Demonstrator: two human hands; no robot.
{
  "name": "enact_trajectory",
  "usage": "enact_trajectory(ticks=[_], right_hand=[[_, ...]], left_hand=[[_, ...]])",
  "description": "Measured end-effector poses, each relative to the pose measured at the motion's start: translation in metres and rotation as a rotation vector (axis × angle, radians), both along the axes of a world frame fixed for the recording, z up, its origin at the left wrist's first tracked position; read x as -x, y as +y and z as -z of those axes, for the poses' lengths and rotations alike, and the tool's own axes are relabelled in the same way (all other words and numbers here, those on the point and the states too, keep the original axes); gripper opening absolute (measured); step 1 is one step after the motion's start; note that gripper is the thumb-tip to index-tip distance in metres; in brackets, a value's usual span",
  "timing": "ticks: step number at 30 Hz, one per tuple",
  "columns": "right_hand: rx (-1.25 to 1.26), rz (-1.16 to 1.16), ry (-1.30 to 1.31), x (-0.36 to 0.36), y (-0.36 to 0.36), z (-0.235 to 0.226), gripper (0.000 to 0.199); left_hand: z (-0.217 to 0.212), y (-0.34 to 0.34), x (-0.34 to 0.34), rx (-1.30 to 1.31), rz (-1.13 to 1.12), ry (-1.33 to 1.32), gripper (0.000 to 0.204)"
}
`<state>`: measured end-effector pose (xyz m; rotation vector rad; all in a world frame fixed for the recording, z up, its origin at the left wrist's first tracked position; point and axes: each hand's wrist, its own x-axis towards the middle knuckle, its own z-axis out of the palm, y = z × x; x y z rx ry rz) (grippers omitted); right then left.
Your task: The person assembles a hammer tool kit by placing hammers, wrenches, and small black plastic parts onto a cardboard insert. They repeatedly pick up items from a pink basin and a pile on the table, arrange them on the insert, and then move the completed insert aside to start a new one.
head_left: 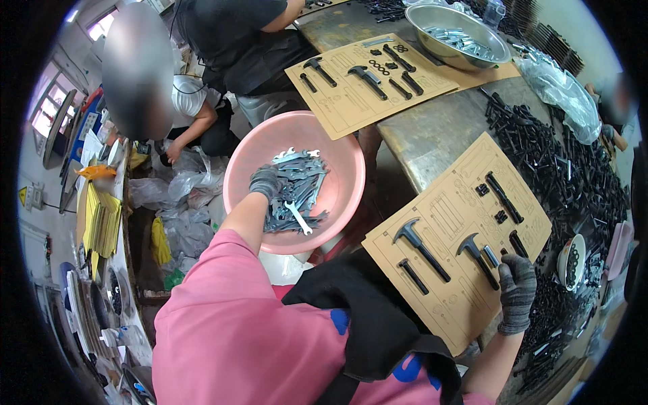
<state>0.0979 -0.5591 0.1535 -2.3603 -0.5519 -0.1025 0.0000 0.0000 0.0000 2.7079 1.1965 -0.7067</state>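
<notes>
My left hand (pixel 265 182), in a grey knitted glove, reaches into a pink basin (pixel 236 158) and touches a heap of grey open-ended wrenches (pixel 300 179). Its fingers are hidden. One shiny wrench (pixel 298 218) lies on top of the pile. At the right, my right hand (pixel 518 287), gloved alike, is closed beside the near cardboard sheet (pixel 439 307); whatever its curled fingers hold is too small to make out. On that sheet rest two black hammers (pixel 422 250) (pixel 479 260), a black bolt-like rod (pixel 413 277), a silver cylinder (pixel 491 256) and several black parts (pixel 504 197).
Farther off, a second cardboard sheet (pixel 317 115) carries similar parts on the metal table (pixel 412 145). A steel bowl (pixel 422 27) holds silver rods. Black metal pieces (pixel 540 148) pile up at the right, near a white bowl (pixel 572 263). Other people (pixel 196 101) work across from me.
</notes>
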Motion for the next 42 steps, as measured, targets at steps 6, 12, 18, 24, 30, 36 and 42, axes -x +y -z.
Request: enact_trajectory(ticks=[6, 12, 18, 24, 30, 36, 42], right_hand=[[-0.012, 0.048, 0.023, 0.009, -0.002, 0.002, 0.011], [-0.013, 0.057, 0.048, 0.007, 0.016, -0.004, 0.009], [0.012, 0.058, 0.107, -0.004, 0.034, -0.008, 0.008], [-0.005, 0.026, 0.097, -0.007, 0.050, -0.010, 0.008], [0.075, -0.055, 0.038, -0.012, 0.056, -0.008, 0.009], [0.058, -0.006, 0.112, -0.019, 0.033, 0.008, 0.012], [0.081, -0.077, 0.131, -0.020, 0.039, -0.007, 0.012]], left_hand=[[0.014, 0.011, -0.027, -0.104, 0.089, -0.050, 0.067], [0.003, 0.020, -0.047, -0.012, 0.091, 0.000, 0.083], [0.019, 0.034, -0.052, 0.006, 0.078, 0.011, 0.084], [0.019, 0.031, -0.055, 0.026, 0.048, 0.050, 0.085], [0.022, 0.041, -0.048, 0.186, 0.015, 0.065, 0.084], [0.003, 0.015, -0.051, 0.130, -0.031, -0.072, 0.077], [0.041, 0.051, -0.038, 0.310, -0.186, -0.106, 0.077]])
